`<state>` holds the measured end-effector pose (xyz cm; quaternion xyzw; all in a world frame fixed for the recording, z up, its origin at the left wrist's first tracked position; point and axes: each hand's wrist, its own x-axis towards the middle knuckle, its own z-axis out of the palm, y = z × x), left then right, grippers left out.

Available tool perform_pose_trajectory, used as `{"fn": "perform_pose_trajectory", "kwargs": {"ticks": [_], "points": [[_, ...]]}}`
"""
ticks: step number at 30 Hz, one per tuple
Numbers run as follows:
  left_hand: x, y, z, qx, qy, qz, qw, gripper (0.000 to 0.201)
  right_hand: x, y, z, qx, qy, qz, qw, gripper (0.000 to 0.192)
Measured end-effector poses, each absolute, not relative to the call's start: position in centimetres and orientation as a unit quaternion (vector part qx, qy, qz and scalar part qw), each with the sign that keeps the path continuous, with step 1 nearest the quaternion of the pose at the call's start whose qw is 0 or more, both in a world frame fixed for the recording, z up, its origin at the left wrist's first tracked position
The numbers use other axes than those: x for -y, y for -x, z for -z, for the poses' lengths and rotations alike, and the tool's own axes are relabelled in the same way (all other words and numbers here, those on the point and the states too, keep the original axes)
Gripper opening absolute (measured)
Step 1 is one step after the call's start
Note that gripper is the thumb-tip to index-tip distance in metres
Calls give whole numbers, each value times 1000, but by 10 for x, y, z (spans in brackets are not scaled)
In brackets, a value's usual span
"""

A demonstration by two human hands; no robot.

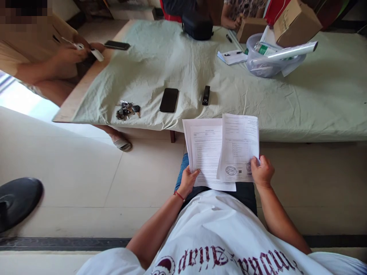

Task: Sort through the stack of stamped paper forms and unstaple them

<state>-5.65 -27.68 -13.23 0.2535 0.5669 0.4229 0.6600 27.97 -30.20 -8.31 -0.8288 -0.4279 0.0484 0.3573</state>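
Observation:
My left hand (189, 180) is closed on the lower left edge of a few printed sheets (207, 152), with the thumb on top. In my right hand (262, 170) is another printed paper (240, 141), pinched at its right edge and overlapping the right part of the sheets. Round ink stamps show near the bottom of that paper. Both sets of paper are held over my lap, just in front of the table edge. Beyond them on the cloth lie a small black stapler (206, 95), a black phone (169, 100) and a bunch of keys (127, 110).
A pale green cloth (149, 61) covers most of the table. Toward the back right stand a plastic basket (255, 65) with a roll in it and cardboard boxes (298, 23). A black case (197, 25) sits at the back. People are at the left and far sides.

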Motion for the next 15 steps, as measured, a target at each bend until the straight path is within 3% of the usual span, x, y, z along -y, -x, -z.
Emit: {"fn": "perform_pose_trajectory", "kwargs": {"ticks": [5,15], "points": [[278,54,134,-576,-257,-429,646,55,307,-286,83,421,828,-73,364,34],[276,58,129,-544,-241,-418,687,67,299,-259,124,410,733,-340,424,50]]}}
